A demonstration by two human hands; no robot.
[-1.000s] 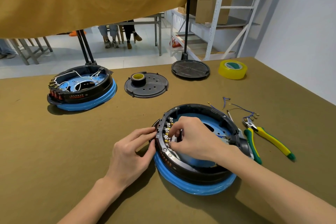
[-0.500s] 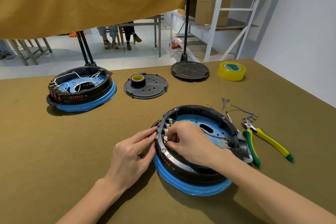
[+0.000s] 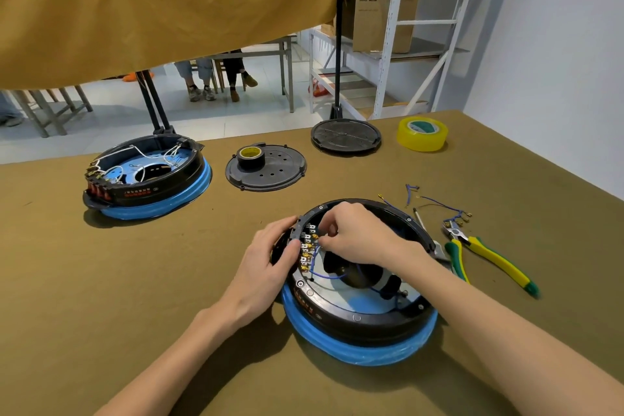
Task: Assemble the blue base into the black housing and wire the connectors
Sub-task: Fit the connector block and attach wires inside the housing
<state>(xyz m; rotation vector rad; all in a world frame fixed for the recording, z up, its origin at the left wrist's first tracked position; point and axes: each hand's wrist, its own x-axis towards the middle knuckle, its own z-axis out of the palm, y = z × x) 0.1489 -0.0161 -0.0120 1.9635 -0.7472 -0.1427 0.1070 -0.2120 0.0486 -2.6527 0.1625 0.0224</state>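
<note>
The black housing (image 3: 358,317) sits on its blue base (image 3: 364,348) in front of me. A row of brass connector terminals (image 3: 306,248) lines its left inner wall, and a thin blue wire (image 3: 329,275) runs from them across the inside. My left hand (image 3: 266,263) grips the housing's outer left wall beside the terminals. My right hand (image 3: 358,236) reaches inside, its fingertips pinching a connector at the upper terminals. The fingertips hide the connector itself.
A second wired housing on a blue base (image 3: 145,176) stands far left. A black lid with a tape roll (image 3: 265,167), another black disc (image 3: 346,137) and yellow tape (image 3: 422,133) lie behind. Loose blue wires (image 3: 439,204) and green-yellow pliers (image 3: 486,257) lie at the right.
My right hand has moved up along the terminal row toward its far end. My left hand has slid up the outer wall and now wraps it more closely.
</note>
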